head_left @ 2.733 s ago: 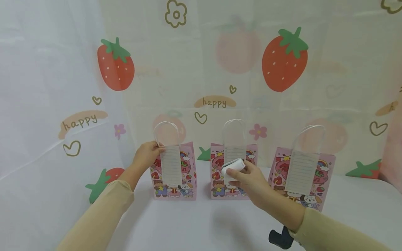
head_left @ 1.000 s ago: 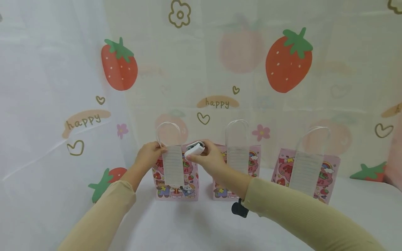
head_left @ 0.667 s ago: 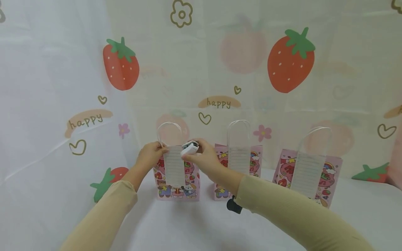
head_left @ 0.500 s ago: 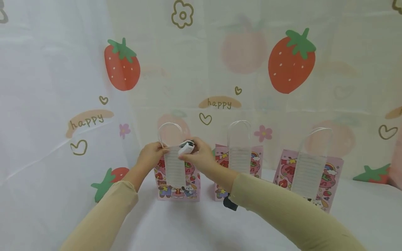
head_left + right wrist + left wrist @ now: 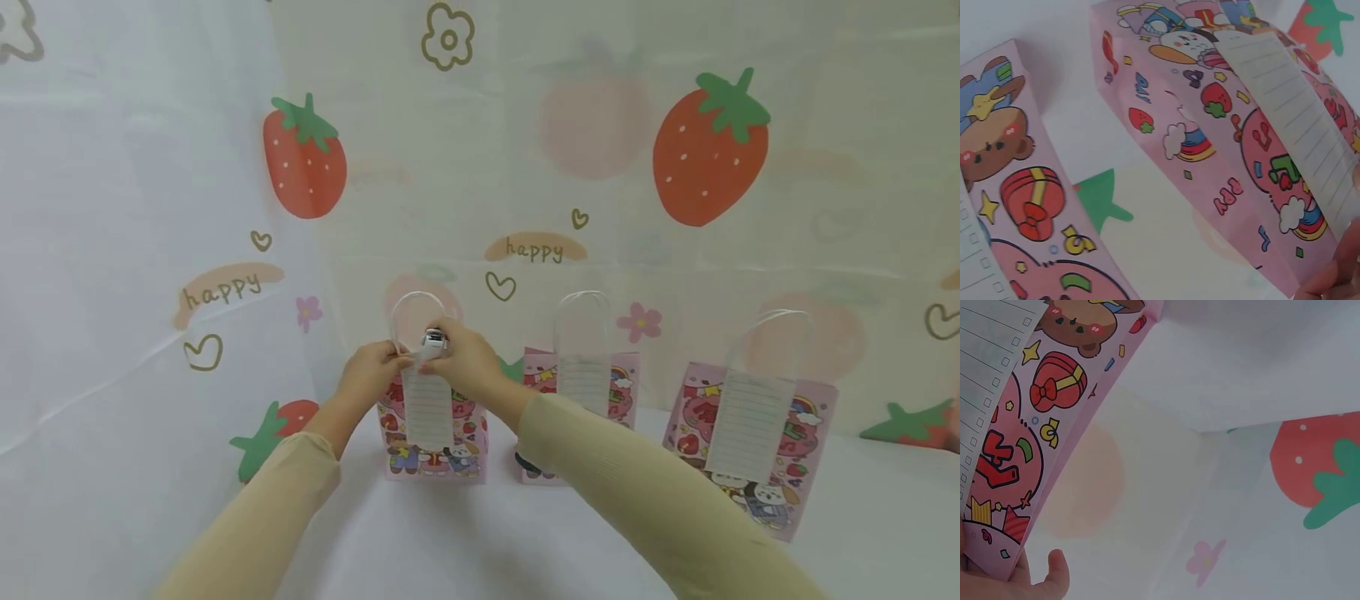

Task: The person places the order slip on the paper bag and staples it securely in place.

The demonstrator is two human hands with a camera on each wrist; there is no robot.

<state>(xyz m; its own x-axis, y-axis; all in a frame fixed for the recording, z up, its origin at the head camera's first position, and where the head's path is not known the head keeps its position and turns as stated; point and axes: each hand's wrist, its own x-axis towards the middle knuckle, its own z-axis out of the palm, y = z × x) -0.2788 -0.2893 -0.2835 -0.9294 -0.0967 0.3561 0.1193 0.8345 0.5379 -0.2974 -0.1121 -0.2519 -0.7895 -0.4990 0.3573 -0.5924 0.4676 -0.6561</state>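
My left hand (image 5: 369, 373) pinches the top edge of the leftmost pink gift bag (image 5: 435, 467) and the lined paper slip (image 5: 429, 417) hanging on its front. Beside it, my right hand (image 5: 471, 363) grips a small white stapler (image 5: 433, 340), whose nose meets the top of the slip and the bag's edge. A white handle (image 5: 420, 293) arches above both hands. The bag stands upright, with cartoon animals along its lower part. In the right wrist view, the slip (image 5: 1291, 106) lies along the bag's front near my fingertips (image 5: 1322, 281); the stapler is out of that view.
A middle pink bag (image 5: 536, 375) and a right pink bag (image 5: 813, 450) stand in the same row, each with a lined slip on its front. They rest on a white-covered table (image 5: 465, 550). A strawberry-printed curtain (image 5: 450, 167) hangs close behind.
My right hand has carried the stapler left from before the middle bag to the leftmost bag's top edge, turning its nose forward. My left hand keeps its pinch. The view has shifted slightly.
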